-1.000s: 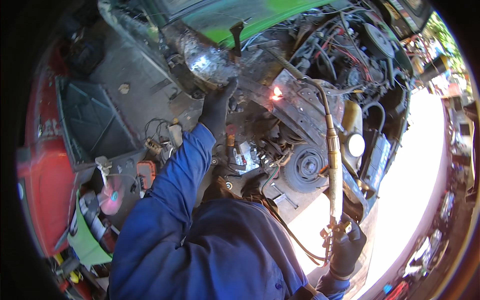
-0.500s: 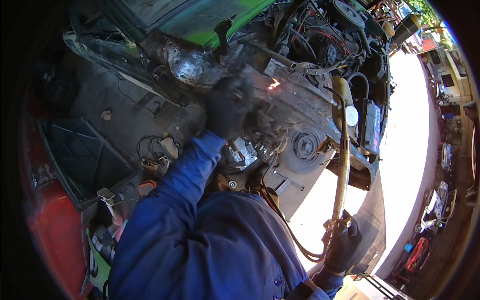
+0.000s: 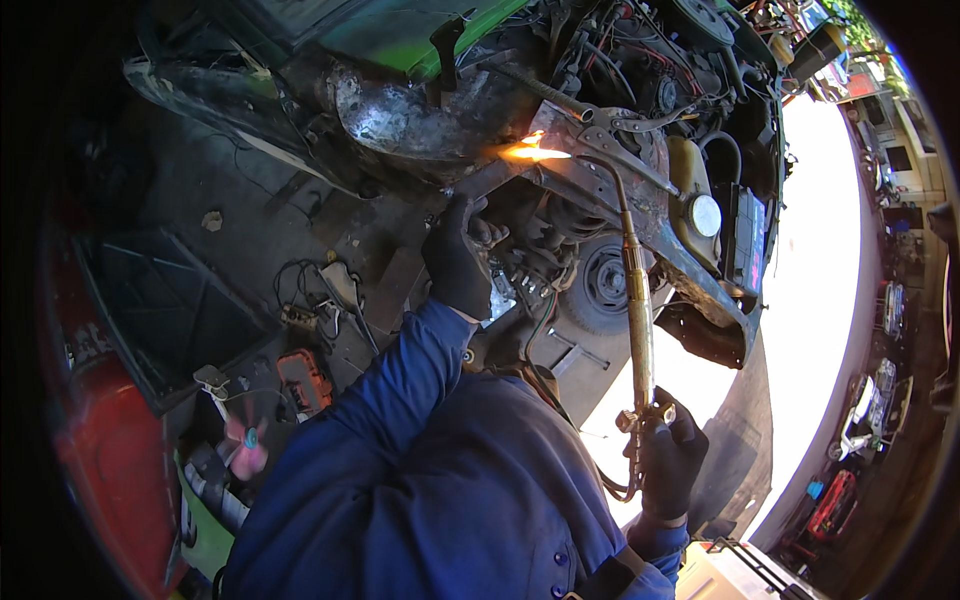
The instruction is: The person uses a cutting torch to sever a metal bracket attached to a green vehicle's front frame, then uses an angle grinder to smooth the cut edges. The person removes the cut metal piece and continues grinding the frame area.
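Observation:
In a black glove, my right hand (image 3: 670,455) grips the valve end of a long brass gas torch (image 3: 637,295). Its thin bent neck reaches up to the car body, and a bright orange-yellow flame (image 3: 535,153) burns at the tip against the metal. My left hand (image 3: 462,258), also in a black glove, is closed at the lower end of a flat grey metal strip (image 3: 495,178) left of the flame. Its curled fingers partly hide the grip. Around the flame lies the worn inner fender metal (image 3: 600,185) of the green car.
Right of the flame are a yellowish reservoir with a white cap (image 3: 705,215) and a blue-sided battery (image 3: 745,240). A wheel (image 3: 605,285) lies below the fender. On the left are a black panel (image 3: 165,310), an orange-red tool case (image 3: 303,378) and a pink fan (image 3: 246,450).
My left hand has come down from in front of the metal to the strip's lower end. The torch has swung left, its tip now at the metal with a larger flame showing.

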Available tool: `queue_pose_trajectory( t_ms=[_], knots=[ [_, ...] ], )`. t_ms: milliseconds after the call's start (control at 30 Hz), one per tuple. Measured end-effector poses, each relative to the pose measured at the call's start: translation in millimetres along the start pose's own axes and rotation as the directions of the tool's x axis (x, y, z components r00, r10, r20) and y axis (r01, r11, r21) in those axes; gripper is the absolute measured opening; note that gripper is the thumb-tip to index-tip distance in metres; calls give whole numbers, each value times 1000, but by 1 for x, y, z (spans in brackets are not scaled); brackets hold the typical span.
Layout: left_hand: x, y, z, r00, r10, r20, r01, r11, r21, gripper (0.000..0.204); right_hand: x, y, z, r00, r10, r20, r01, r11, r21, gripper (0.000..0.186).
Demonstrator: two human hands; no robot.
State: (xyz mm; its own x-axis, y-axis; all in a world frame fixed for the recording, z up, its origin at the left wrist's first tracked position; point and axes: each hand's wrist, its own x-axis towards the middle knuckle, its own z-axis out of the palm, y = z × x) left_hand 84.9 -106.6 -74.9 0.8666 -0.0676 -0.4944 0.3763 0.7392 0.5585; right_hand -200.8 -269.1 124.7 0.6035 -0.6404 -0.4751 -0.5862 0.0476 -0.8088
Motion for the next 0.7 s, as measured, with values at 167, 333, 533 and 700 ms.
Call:
queue_pose_trajectory(
  t_ms=[167, 333, 533, 700],
  knots=[
    [-4, -2, 1, 926, 348, 145, -372, 907, 197, 29, 13, 1, -6, 994, -26, 108, 25, 1000, 12, 44],
    [-13, -5, 4, 931, 363, 26, -361, 909, 208, 28, 32, 2, -7, 982, -107, 158, 114, 993, -37, 38],
    [-17, -20, 2, 951, 306, 52, -310, 937, 161, 35, 46, 3, -15, 975, -103, 197, 119, 990, -72, 34],
    [-15, -22, 0, 987, 155, -47, -155, 988, 14, 44, 58, 5, -23, 967, -122, 223, 137, 989, -53, 33]
  ],
)
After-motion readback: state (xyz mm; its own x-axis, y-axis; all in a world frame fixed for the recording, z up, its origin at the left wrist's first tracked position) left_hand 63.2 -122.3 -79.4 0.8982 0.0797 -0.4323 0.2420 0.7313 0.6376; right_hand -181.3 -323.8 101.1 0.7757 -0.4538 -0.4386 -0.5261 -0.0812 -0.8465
